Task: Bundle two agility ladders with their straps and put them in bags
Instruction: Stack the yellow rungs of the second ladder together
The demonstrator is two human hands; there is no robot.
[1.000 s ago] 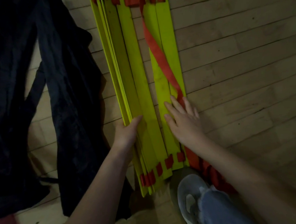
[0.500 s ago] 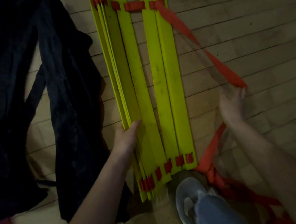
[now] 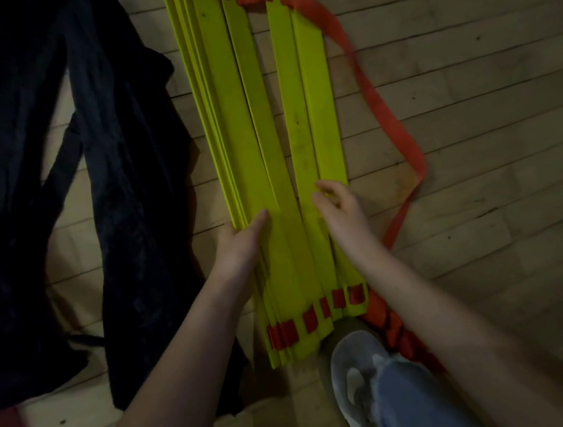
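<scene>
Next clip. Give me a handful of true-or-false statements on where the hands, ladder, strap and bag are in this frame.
1. The yellow rungs lie on a wooden floor. True.
2. The right hand holds the red strap. False: it touches the rightmost rungs, and the strap lies loose on the floor to their right.
3. The left hand grips the stacked rungs on the left side, thumb on top. True.
4. The rungs are inside the dark bag. False: the bag lies on the floor to the left of them.
5. A grey shoe stands by the near end of the rungs. True.
</scene>
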